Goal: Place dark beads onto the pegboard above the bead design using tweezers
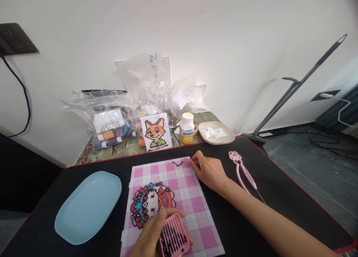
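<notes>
My left hand (153, 227) is closed round a small pink ridged tray (175, 231) with rows of black beads in its grooves. It is over the lower part of a pink-and-white checked pegboard (192, 197). On the board is a bead picture of a white character (152, 204) with red, black and blue beads, partly covered by my left hand. At the board's top right edge, my right hand (208, 169) pinches a thin pink tool (186, 160), mostly hidden by the fingers. The tool's tip is beside a short wavy line of black beads (177, 163).
A light blue tray (89, 206) lies left of the board. Pink flower-handled tweezers (242, 169) lie to the right. Behind stand a fox pixel card (156, 132), a yellow-labelled bottle (187, 129), a cream dish (216, 133) with white packets, and plastic bags (109, 119).
</notes>
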The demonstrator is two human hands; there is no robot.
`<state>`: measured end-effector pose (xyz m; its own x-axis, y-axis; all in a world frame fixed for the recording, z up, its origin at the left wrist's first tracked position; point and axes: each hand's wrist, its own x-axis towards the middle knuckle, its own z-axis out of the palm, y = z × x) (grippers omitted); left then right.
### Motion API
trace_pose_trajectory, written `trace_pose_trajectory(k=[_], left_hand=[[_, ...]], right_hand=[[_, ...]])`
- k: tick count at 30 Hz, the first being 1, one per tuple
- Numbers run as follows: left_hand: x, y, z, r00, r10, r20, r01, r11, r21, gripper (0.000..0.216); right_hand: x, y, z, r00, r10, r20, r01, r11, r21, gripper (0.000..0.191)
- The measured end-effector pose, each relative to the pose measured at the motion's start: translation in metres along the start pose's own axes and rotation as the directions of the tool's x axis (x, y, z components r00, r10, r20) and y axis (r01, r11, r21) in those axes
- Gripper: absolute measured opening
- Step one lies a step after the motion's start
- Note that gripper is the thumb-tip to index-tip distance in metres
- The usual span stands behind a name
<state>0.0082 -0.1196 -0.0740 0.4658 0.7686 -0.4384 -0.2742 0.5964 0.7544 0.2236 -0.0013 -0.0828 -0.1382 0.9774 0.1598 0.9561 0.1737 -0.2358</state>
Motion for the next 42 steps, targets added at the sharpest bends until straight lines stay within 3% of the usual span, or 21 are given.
trace_pose_trajectory(k=[21, 42], left_hand=[[0.0002, 0.002, 0.0079, 0.998, 0.014, -0.055, -0.014, 1.0, -0.009, 0.047], [0.0001, -0.0034, -0.0002, 0.999, 0.034, -0.013, -0.034, 0.999, -0.021, 0.048]], right_hand=[[0.0, -0.0011, 0.0011, 1.0, 0.012, 0.001, -0.012, 1.0, -0.019, 0.021], [0.0006, -0.0007, 0.0031, 1.0, 0.014, -0.027, -0.015, 1.0, -0.011, 0.017]])
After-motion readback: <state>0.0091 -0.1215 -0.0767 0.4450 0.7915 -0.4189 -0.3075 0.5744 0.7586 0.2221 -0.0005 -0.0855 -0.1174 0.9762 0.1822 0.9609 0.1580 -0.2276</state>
